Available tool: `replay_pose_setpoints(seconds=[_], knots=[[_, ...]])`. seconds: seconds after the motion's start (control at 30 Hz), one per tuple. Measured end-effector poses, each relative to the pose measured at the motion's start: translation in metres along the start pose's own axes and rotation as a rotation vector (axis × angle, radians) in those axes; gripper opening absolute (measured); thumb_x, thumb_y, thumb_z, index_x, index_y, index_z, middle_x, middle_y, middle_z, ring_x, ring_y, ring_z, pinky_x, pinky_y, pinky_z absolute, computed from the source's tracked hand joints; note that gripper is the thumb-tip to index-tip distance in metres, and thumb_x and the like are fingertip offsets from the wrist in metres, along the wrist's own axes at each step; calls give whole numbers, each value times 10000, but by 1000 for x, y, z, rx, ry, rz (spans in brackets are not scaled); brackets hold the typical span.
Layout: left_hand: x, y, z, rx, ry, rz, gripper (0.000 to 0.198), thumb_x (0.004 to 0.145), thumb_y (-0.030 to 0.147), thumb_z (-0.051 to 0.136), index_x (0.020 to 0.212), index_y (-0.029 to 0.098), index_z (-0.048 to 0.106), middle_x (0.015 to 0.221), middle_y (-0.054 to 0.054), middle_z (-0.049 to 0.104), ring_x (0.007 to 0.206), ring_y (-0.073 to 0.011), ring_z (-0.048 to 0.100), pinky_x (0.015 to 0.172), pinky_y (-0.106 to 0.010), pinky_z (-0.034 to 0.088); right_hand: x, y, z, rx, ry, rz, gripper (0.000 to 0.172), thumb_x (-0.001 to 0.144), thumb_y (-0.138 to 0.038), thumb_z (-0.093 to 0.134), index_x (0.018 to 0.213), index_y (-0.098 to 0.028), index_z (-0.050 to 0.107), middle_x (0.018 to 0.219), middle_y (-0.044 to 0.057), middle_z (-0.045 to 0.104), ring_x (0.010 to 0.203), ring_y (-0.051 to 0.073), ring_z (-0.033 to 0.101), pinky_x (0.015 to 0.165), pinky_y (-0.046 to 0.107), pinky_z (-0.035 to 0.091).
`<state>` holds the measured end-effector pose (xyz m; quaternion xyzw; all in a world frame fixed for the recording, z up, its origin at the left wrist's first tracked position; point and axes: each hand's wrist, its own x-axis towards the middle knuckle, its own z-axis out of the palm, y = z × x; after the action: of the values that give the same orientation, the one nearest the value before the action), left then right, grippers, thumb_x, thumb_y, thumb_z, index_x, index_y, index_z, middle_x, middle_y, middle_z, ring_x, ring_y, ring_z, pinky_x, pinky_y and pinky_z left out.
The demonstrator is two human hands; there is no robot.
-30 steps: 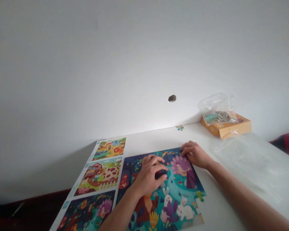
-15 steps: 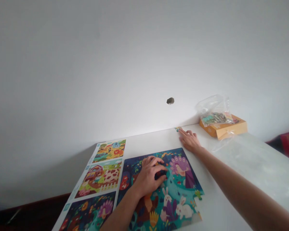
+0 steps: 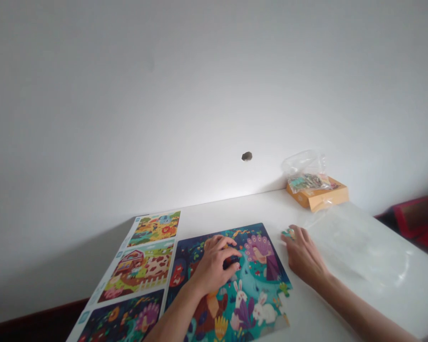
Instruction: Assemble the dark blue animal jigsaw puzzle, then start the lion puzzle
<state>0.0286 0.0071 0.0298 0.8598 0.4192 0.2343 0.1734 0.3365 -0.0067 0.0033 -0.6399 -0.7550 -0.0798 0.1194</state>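
A small teal jigsaw piece (image 3: 288, 233) is pinched in the fingertips of the right hand (image 3: 304, 255), just beside the right edge of a peacock-and-rabbit jigsaw puzzle (image 3: 257, 304) lying on the desk (image 3: 221, 209). The left hand (image 3: 217, 267) rests curled on the puzzle, fingers pressing down, apparently to steady the pieces; whether it grips one cannot be told. A printed picture sheet (image 3: 139, 270) lies alongside, seemingly for reference. Farther off are a cardboard box (image 3: 321, 202), a plastic bag (image 3: 303, 164) of pieces on it, and a clear plastic sheet (image 3: 371, 247).

A white table (image 3: 214, 211) bears a jigsaw puzzle (image 3: 257, 304), picture sheet (image 3: 139, 270), orange box (image 3: 317, 202) and clear plastic film (image 3: 364, 242)
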Motion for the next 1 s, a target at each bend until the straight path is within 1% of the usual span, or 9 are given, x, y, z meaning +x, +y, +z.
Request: replay_pose_setpoints(seconds=[0.07,0.17,0.3,0.47,0.53,0.63,0.73,0.9,1.0], knots=[[0,0,0,3,0,1,220,796,200,709,989,307,709,1179,-13,610,1134,-251,517,1010,-437,372,-23,7,-4,55,17,-33,479,765,-3,461,1142,-210,672,1370,127,523,1253,309,459,983,439,461],[1,1,-1,6,-4,1,214,799,203,706,987,306,712,1181,-12,609,1140,-251,520,1013,-438,372,-53,10,-10,163,-10,-41,507,820,-21,423,1202,-259,658,1291,106,587,1153,268,547,961,432,499],[2,2,-2,13,-10,-1,207,813,206,691,989,312,715,1185,-11,613,1149,-256,522,1013,-449,371,-87,0,-15,280,10,10,393,932,-192,444,1271,-283,621,1132,121,619,1004,254,610,882,412,559],[1,1,-1,15,-5,5,190,819,214,681,982,303,720,1177,-15,614,1135,-250,532,1013,-440,381,-117,-8,-16,347,126,45,320,902,-364,587,1213,-311,638,1251,113,587,1075,291,604,861,425,585],[1,1,0,15,-5,9,188,823,219,676,986,301,720,1181,-20,613,1140,-252,530,1014,-440,384,-123,-8,-15,373,156,51,269,892,-377,605,1152,-329,659,1246,91,606,1084,292,610,865,425,589],[1,-1,0,20,-1,13,181,827,228,671,983,302,722,1182,-22,615,1141,-255,533,1012,-442,390,-127,-11,-15,425,202,57,206,884,-402,623,1068,-327,675,1123,77,657,1012,272,646,819,390,606],[2,-1,0,22,-1,17,172,831,232,667,977,302,722,1181,-22,618,1140,-257,531,1011,-448,390,-129,-16,-18,457,238,70,215,867,-426,652,1047,-312,674,1053,75,675,951,260,668,775,358,612],[2,-1,0,24,3,19,166,837,231,662,975,302,721,1180,-17,618,1141,-253,527,1017,-447,386,-130,-27,-22,475,218,-37,224,839,-401,695,1048,-326,666,1013,62,688,905,239,687,741,316,616],[2,-1,0,27,0,13,167,834,228,666,972,304,721,1180,-14,619,1144,-256,526,1017,-452,383,-130,-39,-17,440,216,-31,231,821,-402,709,1035,-326,671,990,76,680,877,253,687,729,351,622]])
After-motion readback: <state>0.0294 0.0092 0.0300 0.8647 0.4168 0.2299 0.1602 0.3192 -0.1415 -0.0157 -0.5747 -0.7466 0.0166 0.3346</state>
